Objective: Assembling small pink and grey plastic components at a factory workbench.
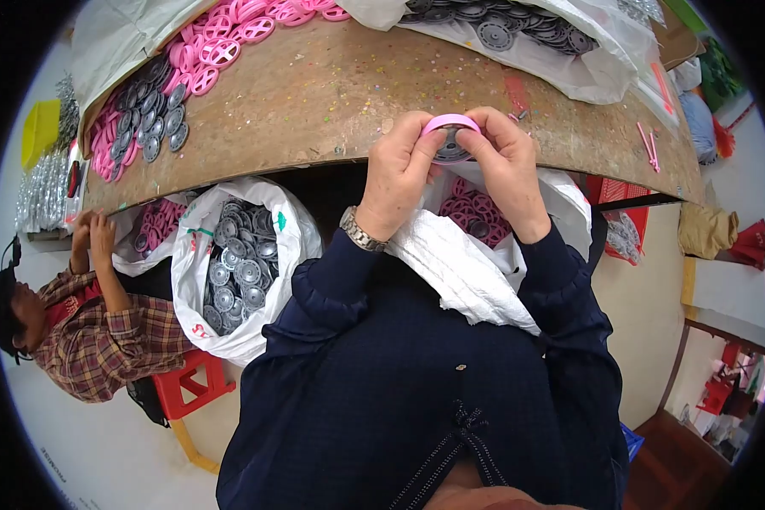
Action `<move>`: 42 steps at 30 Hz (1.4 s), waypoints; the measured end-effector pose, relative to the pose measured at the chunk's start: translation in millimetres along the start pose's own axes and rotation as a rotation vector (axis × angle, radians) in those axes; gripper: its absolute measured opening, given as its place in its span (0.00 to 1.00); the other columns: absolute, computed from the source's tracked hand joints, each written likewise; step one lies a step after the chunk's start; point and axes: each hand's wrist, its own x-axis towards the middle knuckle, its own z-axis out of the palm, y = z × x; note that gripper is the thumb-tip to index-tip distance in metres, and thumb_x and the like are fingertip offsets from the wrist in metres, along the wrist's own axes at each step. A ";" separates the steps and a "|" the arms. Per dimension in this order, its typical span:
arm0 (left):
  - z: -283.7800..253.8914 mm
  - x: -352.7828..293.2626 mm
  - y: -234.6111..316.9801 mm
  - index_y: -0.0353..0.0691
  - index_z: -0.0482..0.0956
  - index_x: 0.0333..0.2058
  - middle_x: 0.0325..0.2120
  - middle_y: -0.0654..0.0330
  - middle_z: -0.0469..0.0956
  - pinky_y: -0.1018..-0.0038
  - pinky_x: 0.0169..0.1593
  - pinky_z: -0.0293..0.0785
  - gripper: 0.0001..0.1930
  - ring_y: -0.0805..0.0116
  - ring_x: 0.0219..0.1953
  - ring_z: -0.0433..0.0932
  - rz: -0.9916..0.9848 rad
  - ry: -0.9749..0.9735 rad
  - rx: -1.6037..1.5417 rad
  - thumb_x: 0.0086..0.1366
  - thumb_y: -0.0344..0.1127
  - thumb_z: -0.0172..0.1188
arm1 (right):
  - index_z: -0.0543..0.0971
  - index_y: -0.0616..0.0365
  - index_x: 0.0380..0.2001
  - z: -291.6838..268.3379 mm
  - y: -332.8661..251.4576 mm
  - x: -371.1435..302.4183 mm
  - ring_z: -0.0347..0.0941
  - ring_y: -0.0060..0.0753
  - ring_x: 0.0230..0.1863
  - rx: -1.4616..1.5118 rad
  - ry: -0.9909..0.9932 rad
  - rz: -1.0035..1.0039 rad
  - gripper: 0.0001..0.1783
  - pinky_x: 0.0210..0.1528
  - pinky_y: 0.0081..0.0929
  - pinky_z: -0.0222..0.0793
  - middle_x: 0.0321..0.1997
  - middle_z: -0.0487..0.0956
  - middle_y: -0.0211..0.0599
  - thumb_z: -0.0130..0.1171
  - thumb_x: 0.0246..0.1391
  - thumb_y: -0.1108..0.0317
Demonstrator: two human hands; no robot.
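Over the table's near edge, both my hands grip one pink plastic wheel rim (450, 121) with a grey wheel disc (448, 150) set in its middle. My left hand (397, 170) has its thumb and fingers closed on the left side. On the right side, my right hand (510, 170) pinches it, the thumb pressed against the grey disc. Below the hands, a white woven sack (455, 268) lies open across my lap, with pink wheel rims (472, 212) inside. Whether the disc sits fully inside the rim I cannot tell.
Pink rims (221, 51) and grey discs (150, 119) are heaped on the worktable (340, 102) at left. More grey discs (495, 36) lie on white sheeting at the back. A sack of grey discs (245, 272) stands left of me, beside a seated co-worker (102, 340).
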 end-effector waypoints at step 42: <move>-151.1 222.4 -60.5 0.48 0.77 0.51 0.53 0.49 0.71 0.49 0.55 0.68 0.21 0.47 0.57 0.69 0.476 0.354 1.380 0.58 0.40 0.64 | 0.79 0.62 0.47 -51.1 23.3 -34.0 0.76 0.54 0.48 -0.634 -0.623 0.019 0.20 0.51 0.40 0.72 0.46 0.81 0.50 0.63 0.50 0.68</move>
